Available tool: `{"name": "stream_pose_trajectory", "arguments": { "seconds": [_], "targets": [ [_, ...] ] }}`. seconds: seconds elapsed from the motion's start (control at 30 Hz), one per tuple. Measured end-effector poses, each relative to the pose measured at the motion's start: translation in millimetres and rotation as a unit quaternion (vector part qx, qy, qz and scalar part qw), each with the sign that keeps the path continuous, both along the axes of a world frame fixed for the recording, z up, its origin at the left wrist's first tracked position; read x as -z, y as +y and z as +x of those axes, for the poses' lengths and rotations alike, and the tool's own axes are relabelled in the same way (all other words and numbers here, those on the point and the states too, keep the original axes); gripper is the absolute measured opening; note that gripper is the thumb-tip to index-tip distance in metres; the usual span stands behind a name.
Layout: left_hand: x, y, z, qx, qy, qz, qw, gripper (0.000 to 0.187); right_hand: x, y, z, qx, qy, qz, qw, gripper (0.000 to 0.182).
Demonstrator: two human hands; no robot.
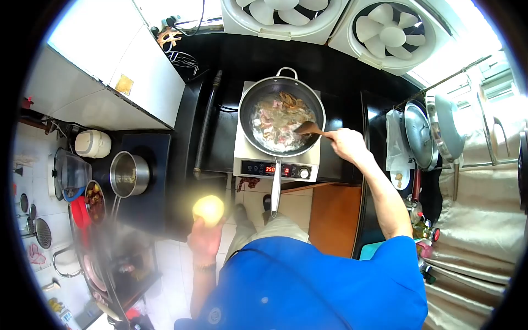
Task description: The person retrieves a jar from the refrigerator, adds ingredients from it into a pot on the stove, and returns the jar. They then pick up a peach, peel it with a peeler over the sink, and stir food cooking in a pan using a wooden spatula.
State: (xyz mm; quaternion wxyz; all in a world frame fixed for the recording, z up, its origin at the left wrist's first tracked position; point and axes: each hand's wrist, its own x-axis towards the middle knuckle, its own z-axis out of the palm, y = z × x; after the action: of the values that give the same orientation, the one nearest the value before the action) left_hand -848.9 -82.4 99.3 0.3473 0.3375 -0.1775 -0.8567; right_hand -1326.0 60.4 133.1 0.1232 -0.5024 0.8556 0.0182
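With my right hand (pixel 347 144) closed around its handle, a wooden spatula (pixel 309 128) dips into the right side of a deep dark frying pan (pixel 248 135). Inside the pan, pinkish meat pieces and brown strips (pixel 289 104) lie in bubbling liquid. The pan rests on an induction cooker (pixel 302 165) with a lit red display, its long metal handle (pixel 276 190) pointing towards me. Low on the left, my left hand (pixel 203 242) grips a round yellow object (pixel 208 210), hazy in this view; I cannot tell what it is.
A small saucepan (pixel 129 175) stands on a black hob at left, near a bowl of reddish-brown pieces (pixel 95 202) and a white appliance (pixel 93 143). Two fans (pixel 392 36) sit at the back. Hanging lids (pixel 421 135) and bottles (pixel 421 230) line the right side.
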Motion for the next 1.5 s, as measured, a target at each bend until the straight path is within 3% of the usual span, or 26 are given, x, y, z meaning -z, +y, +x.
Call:
{"name": "stream_pose_trajectory", "arguments": {
  "seconds": [0.1,0.23,0.4,0.47,0.6,0.77,0.87,1.0,1.3,1.4,1.5],
  "targets": [
    [0,-1,-3,0.008,0.000,0.000,1.000,0.058,1,15,-10,-0.046,0.098,0.026,0.994,0.029],
    [2,-1,-3,0.011,0.000,-0.002,1.000,0.058,28,-2,-18,-0.064,0.115,0.056,0.990,0.029],
    [3,3,8,-0.006,-0.014,0.004,1.000,0.057,57,-52,-17,-0.015,0.037,-0.017,0.999,0.034],
    [12,3,20,-0.003,0.045,0.020,0.999,0.055,55,-67,-17,-0.004,0.032,-0.036,0.999,0.035],
    [5,7,23,-0.023,0.034,0.015,0.999,0.053,41,-88,-27,0.048,-0.025,-0.093,0.994,0.039],
    [7,7,24,-0.029,0.011,0.006,1.000,0.053,95,-118,-50,0.096,-0.072,-0.184,0.976,0.040],
    [-4,5,11,-0.036,-0.025,-0.002,0.999,0.055,126,-120,-41,0.066,-0.107,-0.185,0.975,0.040],
    [0,-2,7,-0.032,-0.015,0.001,0.999,0.055,94,-107,-6,0.060,-0.126,-0.068,0.988,0.039],
    [2,-15,-7,0.005,0.011,-0.004,1.000,0.057,13,-42,-8,-0.013,-0.057,0.028,0.998,0.038],
    [3,-19,-10,0.010,0.011,-0.005,1.000,0.058,-19,-22,3,-0.009,-0.105,0.059,0.993,0.038],
    [1,-20,-12,0.014,0.008,-0.007,1.000,0.058,-14,-16,25,-0.014,-0.106,0.110,0.988,0.040]
  ]
}}
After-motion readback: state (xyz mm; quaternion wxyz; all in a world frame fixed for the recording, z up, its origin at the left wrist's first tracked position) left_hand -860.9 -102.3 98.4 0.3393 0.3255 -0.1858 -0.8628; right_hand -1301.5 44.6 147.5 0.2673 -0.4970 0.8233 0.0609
